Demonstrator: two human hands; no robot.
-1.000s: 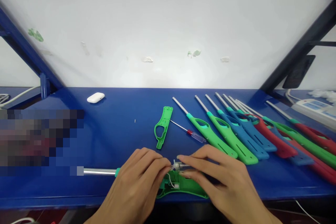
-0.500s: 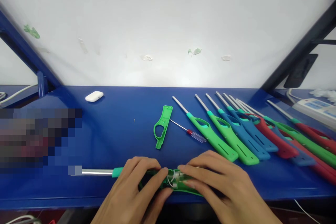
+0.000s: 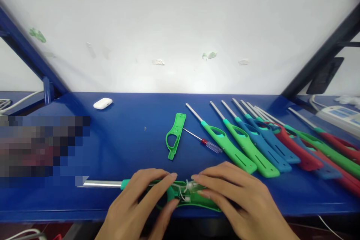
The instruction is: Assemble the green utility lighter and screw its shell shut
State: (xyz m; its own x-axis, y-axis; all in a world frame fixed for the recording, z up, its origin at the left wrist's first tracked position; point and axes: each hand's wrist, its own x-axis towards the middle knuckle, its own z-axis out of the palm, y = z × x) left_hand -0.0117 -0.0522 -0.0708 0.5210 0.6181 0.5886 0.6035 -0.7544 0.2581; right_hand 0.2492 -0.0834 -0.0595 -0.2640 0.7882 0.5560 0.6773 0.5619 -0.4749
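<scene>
An opened green gas lighter (image 3: 206, 204) lies along the front edge of the table, its metal tube (image 3: 104, 184) pointing left. My left hand (image 3: 140, 198) holds it around the trigger loop, thumb below and fingers above. With fingertips and thumb, my right hand (image 3: 239, 195) grips the clear fuel tank (image 3: 199, 186) inside the handle. A thin white wire (image 3: 182, 195) curves between the hands near the tank's white valve end. Behind them lies the loose green half shell (image 3: 178, 127), inner side up. My right palm hides the handle's far end.
A screwdriver (image 3: 208, 144) with a clear handle lies right of the half shell. Several green, blue and red lighters (image 3: 239, 153) fan out at right. A tiny screw (image 3: 145, 129) and a white earbud case (image 3: 102, 103) are at left, near a blurred-out area.
My left thumb and fingers have spread a little apart and shifted left, showing more of the lighter's inside. My right hand keeps its grip on the tank.
</scene>
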